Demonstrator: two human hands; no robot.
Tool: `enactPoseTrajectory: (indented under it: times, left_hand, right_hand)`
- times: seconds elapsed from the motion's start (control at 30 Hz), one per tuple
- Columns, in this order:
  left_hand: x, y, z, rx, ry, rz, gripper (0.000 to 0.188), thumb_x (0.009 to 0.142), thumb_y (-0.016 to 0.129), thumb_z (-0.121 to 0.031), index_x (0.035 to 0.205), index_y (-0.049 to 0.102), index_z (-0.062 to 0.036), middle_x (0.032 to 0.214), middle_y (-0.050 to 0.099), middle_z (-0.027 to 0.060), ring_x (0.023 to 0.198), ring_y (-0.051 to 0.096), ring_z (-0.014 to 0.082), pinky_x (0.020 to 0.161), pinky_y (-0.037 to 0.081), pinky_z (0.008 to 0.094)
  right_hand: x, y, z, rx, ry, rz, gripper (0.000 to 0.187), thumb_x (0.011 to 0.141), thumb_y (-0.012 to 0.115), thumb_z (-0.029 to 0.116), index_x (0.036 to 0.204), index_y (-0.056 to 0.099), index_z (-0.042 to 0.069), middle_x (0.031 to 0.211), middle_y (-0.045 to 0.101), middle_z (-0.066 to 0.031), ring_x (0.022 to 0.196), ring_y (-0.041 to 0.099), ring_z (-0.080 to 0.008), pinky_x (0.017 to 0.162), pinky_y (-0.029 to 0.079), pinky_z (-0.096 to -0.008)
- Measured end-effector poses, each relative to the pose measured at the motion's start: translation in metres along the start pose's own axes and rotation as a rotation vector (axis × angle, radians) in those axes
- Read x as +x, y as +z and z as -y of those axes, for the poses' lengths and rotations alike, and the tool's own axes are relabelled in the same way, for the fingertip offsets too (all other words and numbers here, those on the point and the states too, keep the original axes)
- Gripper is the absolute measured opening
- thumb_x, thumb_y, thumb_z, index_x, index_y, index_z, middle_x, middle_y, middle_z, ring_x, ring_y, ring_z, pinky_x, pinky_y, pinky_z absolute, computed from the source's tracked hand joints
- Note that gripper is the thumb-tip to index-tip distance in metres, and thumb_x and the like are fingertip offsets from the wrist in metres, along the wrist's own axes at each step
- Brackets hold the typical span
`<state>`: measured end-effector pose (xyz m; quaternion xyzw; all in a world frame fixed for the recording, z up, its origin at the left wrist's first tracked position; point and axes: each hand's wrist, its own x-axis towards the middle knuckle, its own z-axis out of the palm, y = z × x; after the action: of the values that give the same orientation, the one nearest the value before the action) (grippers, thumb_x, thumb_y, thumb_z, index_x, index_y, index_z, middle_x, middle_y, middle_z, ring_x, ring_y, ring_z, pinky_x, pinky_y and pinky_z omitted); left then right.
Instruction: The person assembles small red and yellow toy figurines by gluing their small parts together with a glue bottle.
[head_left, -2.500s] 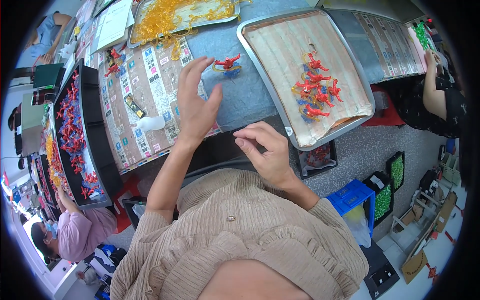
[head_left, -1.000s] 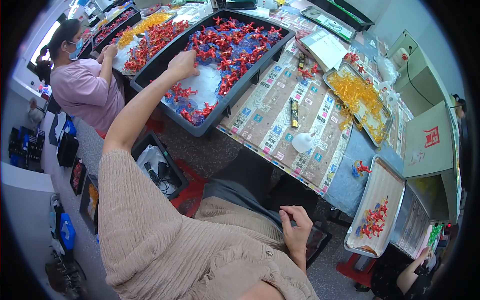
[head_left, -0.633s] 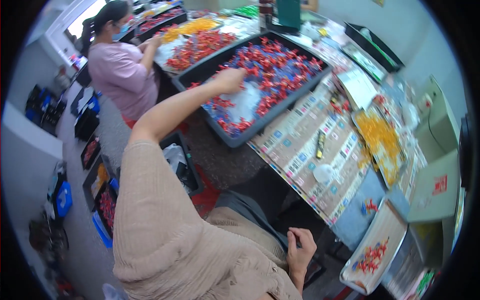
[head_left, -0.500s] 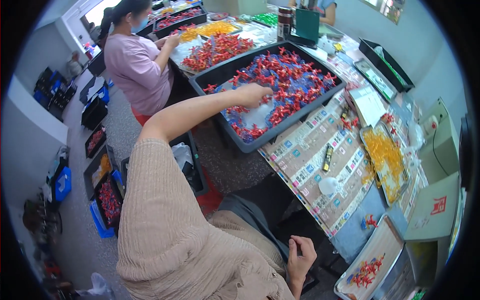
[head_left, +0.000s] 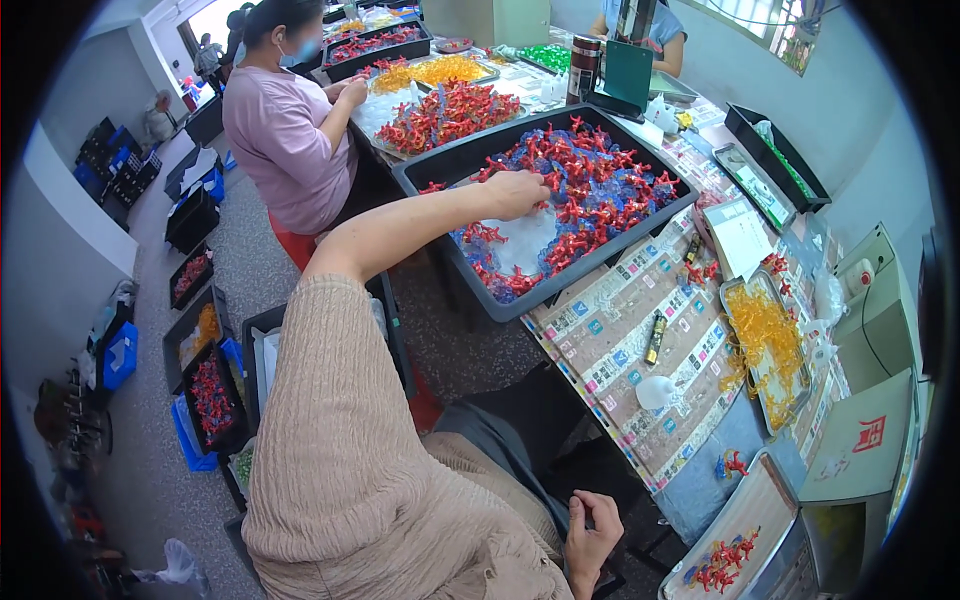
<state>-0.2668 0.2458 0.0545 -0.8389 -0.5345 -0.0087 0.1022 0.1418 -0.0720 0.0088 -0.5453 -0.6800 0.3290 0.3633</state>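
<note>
Just beside the left grip (head_left: 518, 194) lie red-and-blue figures (head_left: 580, 210); whether it clamps any, I cannot tell.

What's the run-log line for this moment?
Left hand: among red-and-blue figures in black bin, grip unclear | Right hand: curled, away from bin | Lined tray: several red figures | Blue mat: lone figure

The person's beige top (head_left: 325, 430) is finely crinkled.
</note>
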Motion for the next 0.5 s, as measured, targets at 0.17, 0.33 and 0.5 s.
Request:
enactPoseTrajectory:
  times: [0.17,0.33,0.5]
  left_hand:
    - [-0.018,-0.045,-0.039,-0.573,-0.16,-0.332,0.02,0.083,0.065,-0.02,0.099,0.067,-0.0072,0.098,0.061,0.0119,0.094,0.059,0.0277,0.081,0.048,0.0385]
    - [-0.072,-0.097,-0.157,-1.372,0.138,-0.272,0.025,0.087,0.064,-0.008,0.112,0.064,-0.0041,0.098,0.06,0.0058,0.091,0.06,0.0139,0.077,0.052,0.0286]
    - [-0.108,-0.083,-0.239,-2.156,-0.112,0.502,0.035,0.093,0.057,-0.011,0.125,0.053,0.0022,0.11,0.062,0.0123,0.089,0.065,0.0161,0.076,0.055,0.0283]
  right_hand:
    - [0.004,-0.011,-0.008,-0.029,-0.056,-0.051,0.008,0.079,0.068,-0.001,0.087,0.067,-0.001,0.081,0.064,-0.0118,0.072,0.061,-0.0233,0.064,0.049,-0.0304]
    - [0.015,-0.013,-0.001,0.014,-0.052,-0.101,0.009,0.078,0.066,-0.004,0.087,0.066,-0.002,0.081,0.064,-0.012,0.073,0.061,-0.0234,0.066,0.048,-0.0298]
    - [0.035,-0.015,0.017,0.148,-0.04,-0.133,0.012,0.079,0.066,-0.006,0.09,0.067,-0.001,0.086,0.065,-0.012,0.075,0.062,-0.0198,0.067,0.049,-0.0266]
